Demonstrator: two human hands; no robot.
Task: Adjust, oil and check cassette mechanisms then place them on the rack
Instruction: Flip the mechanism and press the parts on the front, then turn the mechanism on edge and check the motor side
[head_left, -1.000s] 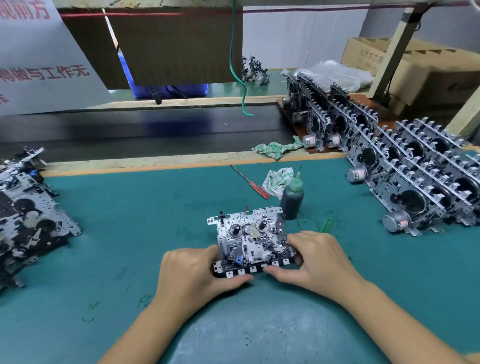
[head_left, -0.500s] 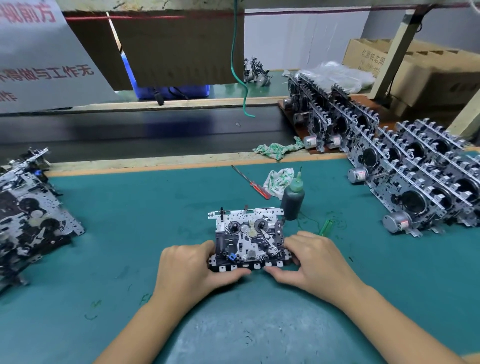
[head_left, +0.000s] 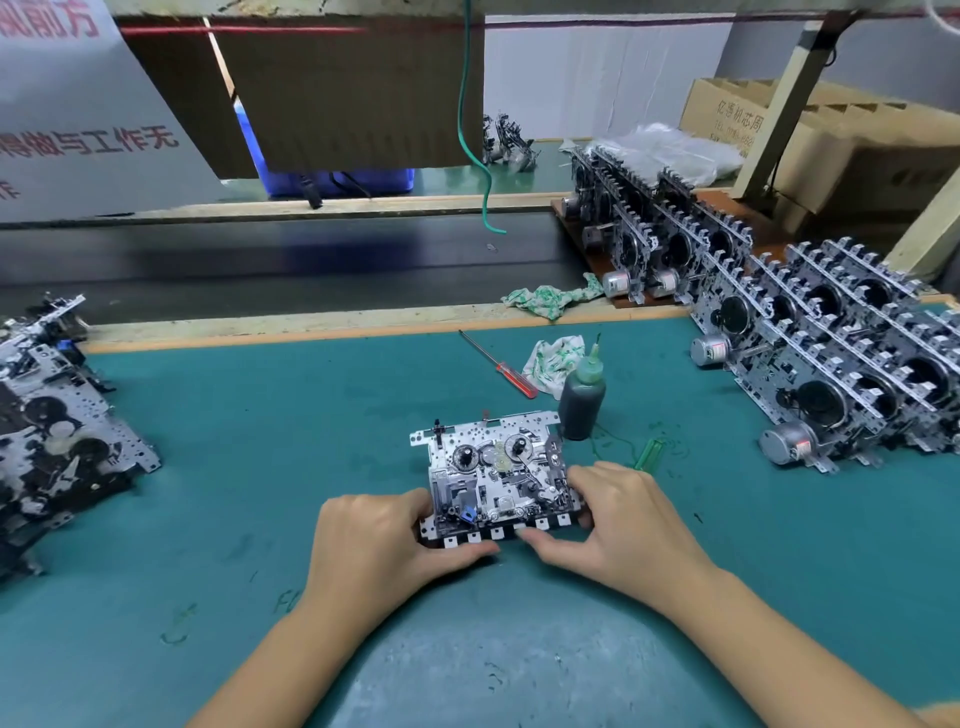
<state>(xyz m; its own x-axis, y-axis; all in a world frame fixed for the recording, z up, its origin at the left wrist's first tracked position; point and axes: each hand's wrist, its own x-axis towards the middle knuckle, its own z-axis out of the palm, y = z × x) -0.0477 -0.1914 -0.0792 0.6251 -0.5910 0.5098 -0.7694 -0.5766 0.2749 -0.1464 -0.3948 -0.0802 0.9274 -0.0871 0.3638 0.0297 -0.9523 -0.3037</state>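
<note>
Cassette mechanism (head_left: 498, 475), seemingly unlabelled, gripped by both hands (head_left: 498, 540).

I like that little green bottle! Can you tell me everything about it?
The bottle is small, round and dark green, looks like soft plastic, with a lighter green cone cap and a thin needle tip pointing up. It stands upright on the teal mat, just behind the right corner of the cassette mechanism. No hand touches it.

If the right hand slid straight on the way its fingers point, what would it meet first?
The right hand points left, already gripping the mechanism; beyond that it would probably meet the left hand.
</note>
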